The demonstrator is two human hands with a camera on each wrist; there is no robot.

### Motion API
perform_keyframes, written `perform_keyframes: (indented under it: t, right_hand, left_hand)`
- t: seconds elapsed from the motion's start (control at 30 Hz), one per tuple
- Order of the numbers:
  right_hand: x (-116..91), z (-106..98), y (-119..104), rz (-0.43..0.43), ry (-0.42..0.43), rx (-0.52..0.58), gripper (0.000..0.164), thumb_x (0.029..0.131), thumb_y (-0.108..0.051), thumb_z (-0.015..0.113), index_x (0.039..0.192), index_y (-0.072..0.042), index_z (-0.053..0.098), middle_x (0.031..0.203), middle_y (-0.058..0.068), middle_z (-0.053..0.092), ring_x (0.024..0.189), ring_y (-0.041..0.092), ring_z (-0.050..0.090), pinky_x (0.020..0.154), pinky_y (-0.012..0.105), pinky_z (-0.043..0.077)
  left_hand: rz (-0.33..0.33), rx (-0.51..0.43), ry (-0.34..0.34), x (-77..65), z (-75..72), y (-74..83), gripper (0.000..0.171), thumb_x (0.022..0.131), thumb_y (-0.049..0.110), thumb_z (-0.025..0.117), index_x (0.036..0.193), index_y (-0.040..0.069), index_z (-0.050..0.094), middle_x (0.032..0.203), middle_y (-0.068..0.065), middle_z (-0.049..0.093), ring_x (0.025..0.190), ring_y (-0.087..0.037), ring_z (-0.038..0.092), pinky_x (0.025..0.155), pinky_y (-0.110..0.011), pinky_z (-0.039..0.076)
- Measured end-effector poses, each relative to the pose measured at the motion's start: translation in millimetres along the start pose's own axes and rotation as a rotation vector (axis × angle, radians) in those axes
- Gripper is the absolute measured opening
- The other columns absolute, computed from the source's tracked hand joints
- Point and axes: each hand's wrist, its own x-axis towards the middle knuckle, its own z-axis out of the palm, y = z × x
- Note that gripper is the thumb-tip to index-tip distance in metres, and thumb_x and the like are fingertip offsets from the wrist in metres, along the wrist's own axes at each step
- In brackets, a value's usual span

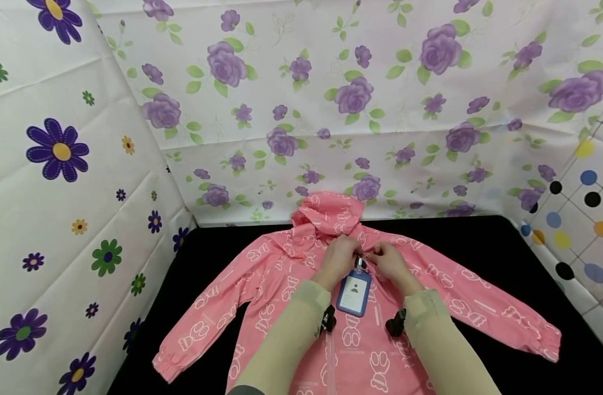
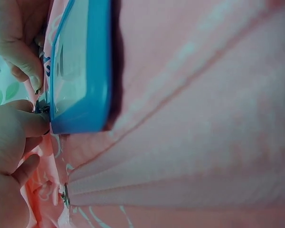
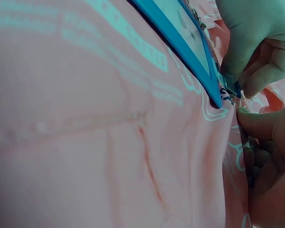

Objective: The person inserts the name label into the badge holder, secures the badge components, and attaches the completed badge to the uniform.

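Observation:
A pink hooded zip jacket [image 1: 282, 285] with white line drawings lies spread out, its hood at the far end. On its chest rests a blue-framed badge holder [image 1: 353, 292] with a white card, its metal badge clip [image 3: 229, 84] near the upper edge. My left hand [image 1: 338, 258] pinches that clip between thumb and finger, clearest in the right wrist view. Beside it my right hand [image 1: 393, 267] grips a fold of the jacket's chest fabric, thumb in front and fingers partly hidden behind. Both hands' fingertips almost meet at the clip. Whether the clip bites the fabric is hidden.
A black tabletop [image 1: 484, 241] lies under the jacket. A zipper pull [image 2: 65, 194] shows at the jacket's front. Flowered sheeting [image 1: 301, 109] stands behind and at the left, with dotted sheeting [image 1: 585, 219] at the right. The jacket's sleeves [image 1: 208, 307] stretch out to both sides.

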Motion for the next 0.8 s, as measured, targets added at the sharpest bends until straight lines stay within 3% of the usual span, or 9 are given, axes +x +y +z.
perform_keyframes:
  t: [0.4, 0.6, 0.8]
  right_hand:
    - [0.9, 0.3, 1.7, -0.001, 0.018, -0.068, 0.019, 0.104, -0.013, 0.068, 0.093, -0.005, 0.056, 0.089, 0.013, 0.058, 0.076, 0.028, 0.059, 0.054, 0.029, 0.045]
    - [0.8, 1.1, 2.7, -0.032, 0.035, -0.139, 0.017, 0.104, -0.015, 0.069, 0.094, -0.005, 0.059, 0.091, 0.013, 0.06, 0.09, 0.034, 0.059, 0.067, 0.033, 0.045]
    - [1.3, 2.4, 4.6, -0.047, 0.045, -0.158, 0.017, 0.104, -0.014, 0.068, 0.093, -0.005, 0.06, 0.089, 0.011, 0.06, 0.089, 0.034, 0.059, 0.072, 0.035, 0.044]
  left_hand:
    - [0.014, 0.057, -0.043, 3.6, 1.7, 2.8, 0.021, 0.091, 0.002, 0.078, 0.09, 0.022, 0.084, 0.093, 0.007, 0.076, 0.094, -0.016, 0.067, 0.086, -0.034, 0.056]
    - [0.029, 0.099, -0.065, 5.1, -3.4, 6.6, 0.021, 0.09, 0.002, 0.078, 0.089, 0.022, 0.084, 0.089, 0.006, 0.074, 0.09, -0.017, 0.068, 0.081, -0.034, 0.057]
    - [0.043, 0.145, -0.059, 5.9, -1.7, 8.3, 0.02, 0.089, 0.003, 0.079, 0.086, 0.022, 0.083, 0.088, 0.005, 0.072, 0.09, -0.018, 0.068, 0.081, -0.035, 0.057]
